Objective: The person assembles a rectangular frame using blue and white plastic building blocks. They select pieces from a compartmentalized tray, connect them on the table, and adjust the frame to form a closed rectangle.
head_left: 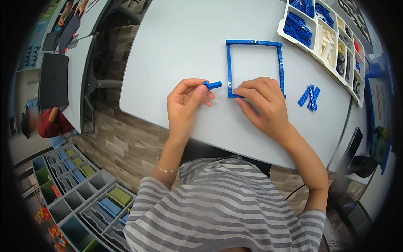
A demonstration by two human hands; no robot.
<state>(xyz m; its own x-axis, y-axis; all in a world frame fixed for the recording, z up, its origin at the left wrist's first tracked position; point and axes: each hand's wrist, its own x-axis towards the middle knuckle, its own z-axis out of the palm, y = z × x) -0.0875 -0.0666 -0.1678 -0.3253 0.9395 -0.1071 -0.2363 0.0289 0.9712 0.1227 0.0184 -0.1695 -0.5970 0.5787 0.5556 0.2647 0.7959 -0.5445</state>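
Frame [229, 67], beam [215, 85] and plates [311, 100] at three o'clock: finished in blue; tray [315, 53] at two: coloured white; shirt [228, 197] at five: striped in greys; floor [119, 132]: patterned in wood-grain brown

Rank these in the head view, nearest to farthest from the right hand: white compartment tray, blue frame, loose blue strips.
1. Blue frame: right at the fingers of the right hand.
2. Loose blue strips: on the table, just right of the hand.
3. White compartment tray: farther off, toward the upper right.
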